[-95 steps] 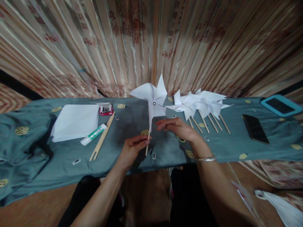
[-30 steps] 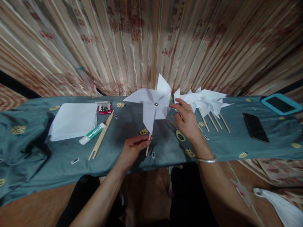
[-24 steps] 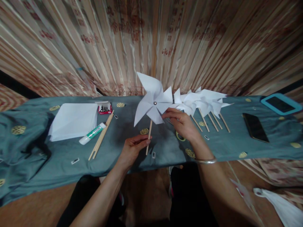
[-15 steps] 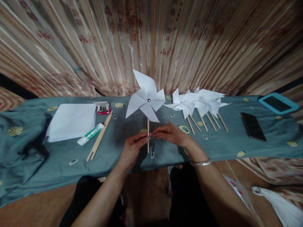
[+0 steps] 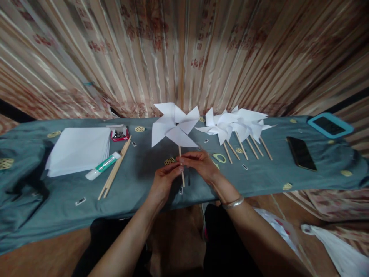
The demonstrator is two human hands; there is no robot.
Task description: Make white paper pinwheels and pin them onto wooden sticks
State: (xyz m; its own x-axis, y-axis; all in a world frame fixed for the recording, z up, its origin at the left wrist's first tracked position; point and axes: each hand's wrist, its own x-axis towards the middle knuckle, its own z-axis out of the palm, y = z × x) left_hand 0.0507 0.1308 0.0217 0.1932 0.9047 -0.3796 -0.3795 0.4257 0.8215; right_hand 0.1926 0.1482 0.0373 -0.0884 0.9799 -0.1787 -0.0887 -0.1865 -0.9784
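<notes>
Over blue-green cloth (image 5: 265,177), the left hand (image 5: 163,181) and right hand (image 5: 202,166) angle inward, together pinching a pinwheel (image 5: 172,125) by its stick (image 5: 183,179).

Just one cam here, worn on the head, so it looks from the near side of the table (image 5: 259,177), above it, pointing forward and tilted down. Pretty close too: the table stretches right across the view, with the curtain (image 5: 170,69) behind it and floor (image 5: 178,234) on its near side.
</notes>
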